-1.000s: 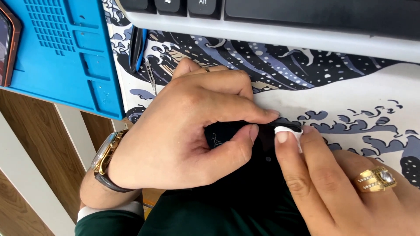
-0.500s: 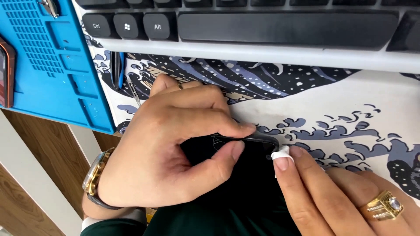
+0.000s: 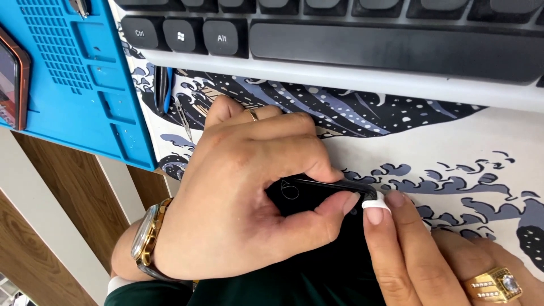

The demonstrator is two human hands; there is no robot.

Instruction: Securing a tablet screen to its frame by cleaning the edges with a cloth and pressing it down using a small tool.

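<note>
The left hand (image 3: 238, 198) curls around a small black device (image 3: 317, 195), thumb and forefinger pinching its edge; at its 3 o'clock the right hand (image 3: 430, 255) pinches a small white piece (image 3: 375, 200) against it; a wave-print desk mat (image 3: 453, 141) lies beneath, a keyboard (image 3: 340, 39) at 12 o'clock, a blue work mat (image 3: 62, 73) at 10 o'clock.

The keyboard (image 3: 362, 39) spans the frame's top, the work mat (image 3: 73, 85) upper left (a phone (image 3: 11, 79) on it), hands centre-bottom.

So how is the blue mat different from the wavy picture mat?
The blue mat is one plain colour with moulded squares and a grid of little holes; the wave mat is flat with a dark wave picture on cream. The keyboard sits on the wave mat; the blue mat lies beside it at the left. Both lie flat on the desk.
</note>
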